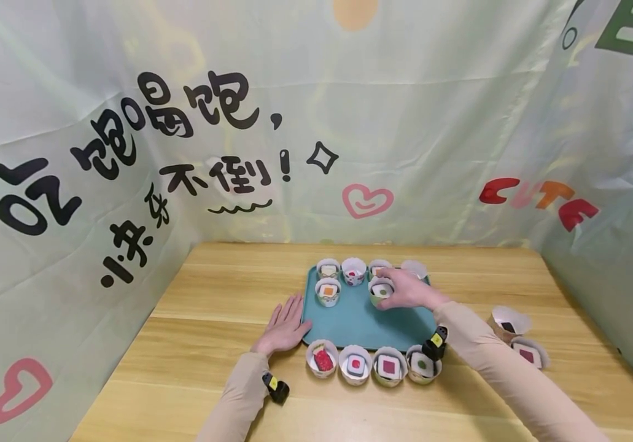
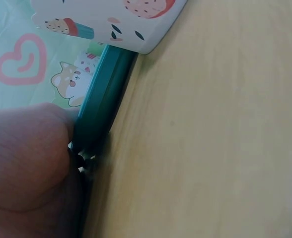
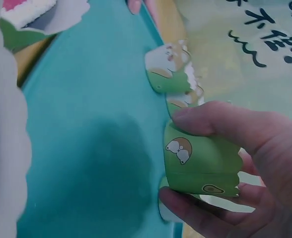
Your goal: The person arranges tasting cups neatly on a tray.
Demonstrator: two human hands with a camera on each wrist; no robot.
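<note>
My right hand (image 1: pixel 409 290) grips a green paper baking cup (image 3: pixel 200 166) between thumb and fingers, over the right half of a teal tray (image 1: pixel 357 328). A white sushi-like piece with a green centre sits in this cup. Behind it, a cup (image 1: pixel 379 266) in the back row is partly covered by the hand. My left hand (image 1: pixel 285 325) lies flat beside the tray's left edge, fingers stretched out and thumb at the rim. Near that hand on the tray stands a cup (image 1: pixel 328 293) holding an orange-topped piece.
Along the tray's front edge several filled cups (image 1: pixel 355 366) stand in a row on the wooden table (image 1: pixel 194 356). Two more cups (image 1: pixel 506 322) stand to the right, beside my right forearm. More cups (image 1: pixel 353 272) line the tray's back edge. Printed cloth (image 1: pixel 432 135) encloses the table.
</note>
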